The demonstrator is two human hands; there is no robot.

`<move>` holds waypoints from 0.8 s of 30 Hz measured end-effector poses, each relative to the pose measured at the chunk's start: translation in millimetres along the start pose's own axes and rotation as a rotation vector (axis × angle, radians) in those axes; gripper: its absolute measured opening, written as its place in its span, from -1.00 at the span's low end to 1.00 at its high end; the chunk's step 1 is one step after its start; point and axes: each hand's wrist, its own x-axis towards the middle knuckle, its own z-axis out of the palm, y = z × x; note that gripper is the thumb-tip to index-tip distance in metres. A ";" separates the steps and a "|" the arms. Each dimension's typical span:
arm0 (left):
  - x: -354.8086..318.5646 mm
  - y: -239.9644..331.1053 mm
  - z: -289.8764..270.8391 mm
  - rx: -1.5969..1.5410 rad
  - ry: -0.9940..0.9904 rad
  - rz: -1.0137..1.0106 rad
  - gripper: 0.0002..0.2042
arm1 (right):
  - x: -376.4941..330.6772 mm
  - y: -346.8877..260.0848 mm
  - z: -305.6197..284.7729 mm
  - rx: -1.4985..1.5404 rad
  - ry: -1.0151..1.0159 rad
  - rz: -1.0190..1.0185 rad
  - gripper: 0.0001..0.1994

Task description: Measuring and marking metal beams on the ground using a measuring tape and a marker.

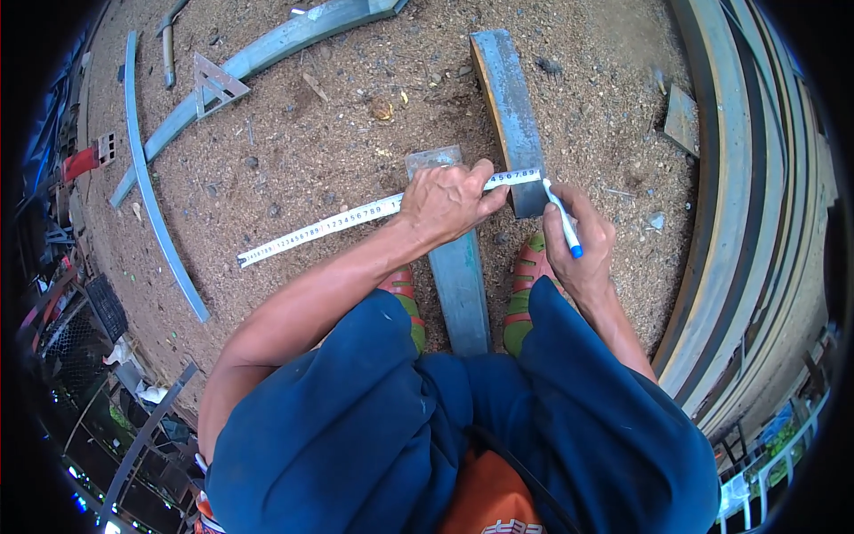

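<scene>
My left hand point(447, 200) is closed on a white measuring tape point(342, 220), pinching it near the end of a short square steel tube point(514, 102). One end of the tape lies across the tube's near end; the other stretches to the left over the ground. In my right hand point(583, 236) is a white marker pen point(562, 218) with a blue end, its tip by the tape's right end at the tube's edge. Below my left hand a second grey steel tube point(463, 289) runs between my feet, with a flat metal plate point(433, 158) at its far end.
On the left lie a triangular set square point(216, 86), a long metal tube point(267, 49), a thin flat bar point(151, 187), a hammer point(168, 49) and a red-handled tool point(84, 162). Long steel tubes point(734, 178) are stacked on the right, beside a small metal plate point(682, 120).
</scene>
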 end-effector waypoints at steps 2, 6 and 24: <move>-1.9 2.8 -1.2 0.005 -0.025 -0.009 -0.64 | -3.8 3.5 1.8 -0.002 0.025 -0.040 -0.78; -6.4 2.0 4.9 0.023 -0.022 -0.015 -0.61 | -9.0 2.8 0.2 -0.003 0.024 -0.053 -0.77; -15.8 7.2 12.8 -0.008 -0.047 -0.020 -0.59 | -20.1 2.0 -3.7 -0.012 0.029 -0.057 -0.78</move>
